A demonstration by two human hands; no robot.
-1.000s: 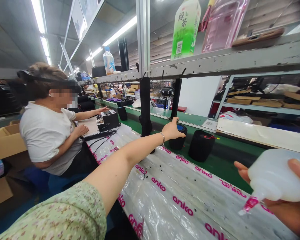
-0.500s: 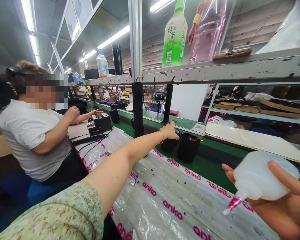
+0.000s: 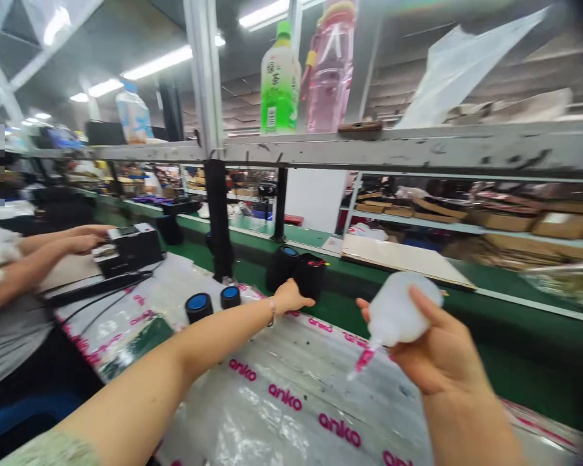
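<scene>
My right hand [image 3: 437,343] is closed around a translucent white squeeze bottle [image 3: 402,304], tilted with its pink-stained nozzle pointing down and left over the table. My left arm is stretched forward. At its end my left hand [image 3: 291,298] is at the lower front of a black cylinder [image 3: 311,272] with red wires on top, thumb spread away from the fingers. Some of those fingertips are hidden, and whether they touch the cylinder is unclear. Beside it stands another black cylinder [image 3: 276,265] with a blue top. Two smaller-looking blue-topped black cylinders [image 3: 198,307] stand left, beyond my forearm.
Plastic sheeting [image 3: 272,414] printed "anko" covers the table. Behind it runs a green conveyor belt [image 3: 354,291]. A metal shelf [image 3: 398,145] with bottles crosses above, held by a post [image 3: 217,220]. At left, a co-worker's hands [image 3: 85,238] touch a black-and-silver device [image 3: 131,249].
The view has swung right. My left hand has moved from above the blue-topped cylinder to the front of the wired one. The bottle stays in my right hand.
</scene>
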